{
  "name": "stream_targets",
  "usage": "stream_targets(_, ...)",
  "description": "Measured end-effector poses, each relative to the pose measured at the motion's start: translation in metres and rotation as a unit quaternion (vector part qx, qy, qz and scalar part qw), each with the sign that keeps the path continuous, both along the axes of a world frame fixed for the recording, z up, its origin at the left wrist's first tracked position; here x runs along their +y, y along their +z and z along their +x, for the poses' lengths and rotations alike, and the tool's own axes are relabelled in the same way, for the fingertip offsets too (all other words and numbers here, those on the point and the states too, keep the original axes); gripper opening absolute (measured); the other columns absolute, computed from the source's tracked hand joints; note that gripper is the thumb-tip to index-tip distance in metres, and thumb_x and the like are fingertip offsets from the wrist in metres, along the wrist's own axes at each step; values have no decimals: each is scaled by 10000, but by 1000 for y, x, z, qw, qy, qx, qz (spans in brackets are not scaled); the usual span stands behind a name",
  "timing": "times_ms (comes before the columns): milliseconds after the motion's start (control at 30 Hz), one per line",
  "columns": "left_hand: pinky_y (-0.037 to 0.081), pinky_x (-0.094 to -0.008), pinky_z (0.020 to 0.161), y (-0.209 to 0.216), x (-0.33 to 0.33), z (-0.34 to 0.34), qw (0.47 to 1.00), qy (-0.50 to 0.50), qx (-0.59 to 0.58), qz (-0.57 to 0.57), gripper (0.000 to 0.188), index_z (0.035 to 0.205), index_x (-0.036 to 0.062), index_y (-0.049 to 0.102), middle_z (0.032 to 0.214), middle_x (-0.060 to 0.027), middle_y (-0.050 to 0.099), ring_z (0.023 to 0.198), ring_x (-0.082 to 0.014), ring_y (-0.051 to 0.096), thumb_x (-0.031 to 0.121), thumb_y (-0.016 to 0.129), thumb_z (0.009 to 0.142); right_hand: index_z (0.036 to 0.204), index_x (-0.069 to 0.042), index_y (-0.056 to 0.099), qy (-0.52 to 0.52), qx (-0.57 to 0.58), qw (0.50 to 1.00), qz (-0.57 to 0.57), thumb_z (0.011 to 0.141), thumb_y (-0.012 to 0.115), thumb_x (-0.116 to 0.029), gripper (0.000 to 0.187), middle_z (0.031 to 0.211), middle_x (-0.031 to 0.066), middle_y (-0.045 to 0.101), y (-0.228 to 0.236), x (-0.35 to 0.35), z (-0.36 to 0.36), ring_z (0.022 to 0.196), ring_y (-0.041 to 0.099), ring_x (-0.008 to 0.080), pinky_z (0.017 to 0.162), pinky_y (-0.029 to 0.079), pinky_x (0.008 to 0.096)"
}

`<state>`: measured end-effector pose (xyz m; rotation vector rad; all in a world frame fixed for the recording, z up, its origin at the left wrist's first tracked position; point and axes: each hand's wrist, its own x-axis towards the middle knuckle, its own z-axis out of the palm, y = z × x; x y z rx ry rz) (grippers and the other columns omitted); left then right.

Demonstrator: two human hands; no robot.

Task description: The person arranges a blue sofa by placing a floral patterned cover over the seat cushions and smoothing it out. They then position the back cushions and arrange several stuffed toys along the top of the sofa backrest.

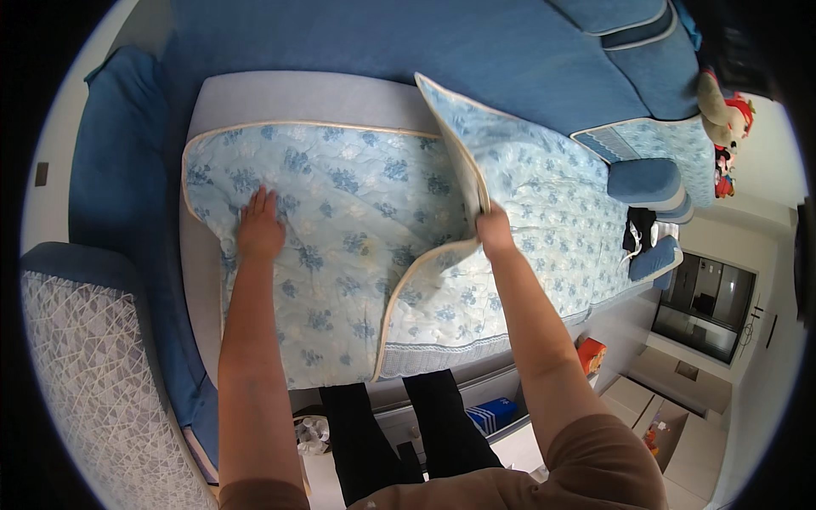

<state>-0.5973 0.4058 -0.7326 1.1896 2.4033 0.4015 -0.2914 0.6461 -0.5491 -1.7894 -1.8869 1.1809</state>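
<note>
A quilted sofa cover (327, 204), pale blue with darker blue flowers and cream piping, lies over the grey seat cushion (255, 98). Flat on its left part rests my left hand (262, 228), fingers stretched out. My right hand (493, 231) is closed on the piped edge of a second sofa cover (544, 204) of the same pattern. That edge is lifted, with a corner standing up toward the backrest, and it overlaps the first cover. The fingertips of my right hand are partly hidden behind the fabric.
The blue backrest (340, 38) runs along the far side, and a patterned armrest (93, 374) stands at the left. Farther right are a blue cushion (643, 180), black clothing (639, 229) and plush toys (722, 115). A blue striped box (491, 414) sits low by my legs.
</note>
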Motion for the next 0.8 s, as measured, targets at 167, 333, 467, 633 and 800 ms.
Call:
stream_targets(167,208,-472,1093,15,-45,53,999,-8,3,49,706,1402,122,285,1474,-113,242,1356,-273,242,83,599,771,981,-8,548,-206,158,964,-61,720,448,11,281,767,53,514,62,27,155,617,470,163,526,400,293)
stream_targets(333,198,-480,1095,9,-120,90,999,10,19,45,728,1409,109,269,1470,-125,241,1354,-291,236,60,601,763,875,-82,556,-286,-34,940,185,773,516,-88,109,767,49,490,194,105,299,657,448,182,563,369,317)
stream_targets(467,237,-489,1074,-6,-159,103,995,95,39,-13,690,1398,78,275,1470,-140,225,1357,-318,215,67,599,789,1041,-43,589,-420,-406,695,419,755,578,-109,294,951,143,597,312,124,388,875,574,310,765,470,408)
stream_targets(633,296,-422,1047,-29,-157,80,962,259,44,72,576,1369,51,322,1418,-190,293,1294,-354,308,99,550,842,1203,-60,520,-46,-514,748,417,705,666,-101,521,1148,175,573,254,173,398,1110,515,327,955,398,396)
stream_targets(800,400,-424,957,-93,-175,27,945,323,-5,54,506,1351,73,363,1303,-207,431,1167,-372,448,158,515,876,1303,-40,395,345,-337,784,390,744,685,-132,637,1239,194,466,34,136,200,1170,422,366,972,359,424)
